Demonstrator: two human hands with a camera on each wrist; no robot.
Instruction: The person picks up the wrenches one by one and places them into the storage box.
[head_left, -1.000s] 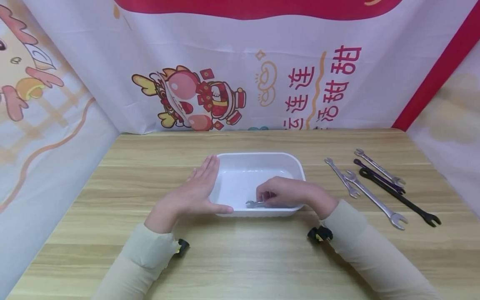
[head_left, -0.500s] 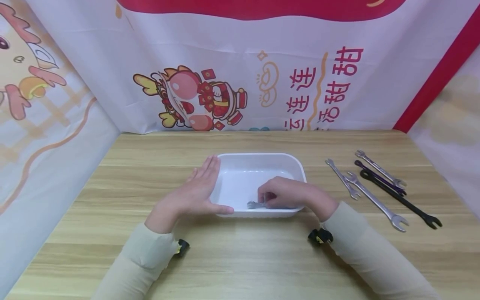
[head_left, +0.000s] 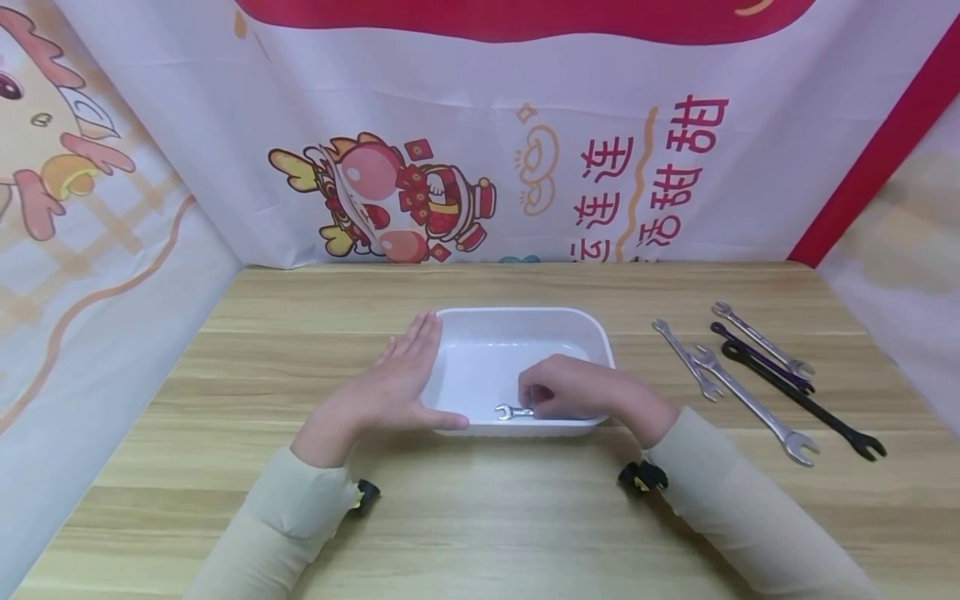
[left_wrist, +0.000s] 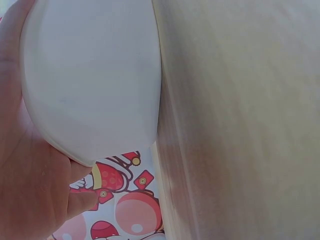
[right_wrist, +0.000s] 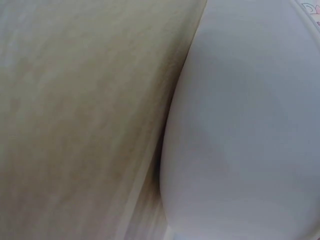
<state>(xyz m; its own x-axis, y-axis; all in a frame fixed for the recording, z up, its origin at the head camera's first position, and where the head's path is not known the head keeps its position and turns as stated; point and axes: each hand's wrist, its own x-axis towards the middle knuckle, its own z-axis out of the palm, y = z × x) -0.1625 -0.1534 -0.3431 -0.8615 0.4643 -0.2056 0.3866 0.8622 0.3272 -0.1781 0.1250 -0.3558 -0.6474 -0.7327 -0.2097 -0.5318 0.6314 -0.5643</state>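
A white rectangular basin [head_left: 480, 362] stands at the table's middle. My left hand [head_left: 382, 396] lies against its left end, fingers straight and thumb stretched along the near rim. In the left wrist view that hand [left_wrist: 30, 165] touches the basin's outer wall [left_wrist: 95, 75]. My right hand [head_left: 566, 385] reaches over the near right rim with curled fingers, holding a small silver wrench [head_left: 513, 412] low inside by the near wall. Only the wrench's open end shows; the hand covers the rest. The right wrist view shows just the basin's outside [right_wrist: 240, 130] and table.
Right of the basin lie several wrenches: a small silver one [head_left: 687, 360], a longer silver one [head_left: 753, 406], a black one [head_left: 802, 398], a dark purple one [head_left: 761, 357] and another silver one [head_left: 763, 340]. A printed cloth [head_left: 480, 150] hangs behind the wooden table [head_left: 480, 517].
The wrench in the basin has turned slightly, so its open end shows more of its flat face. Both hands stay in nearly the same place.
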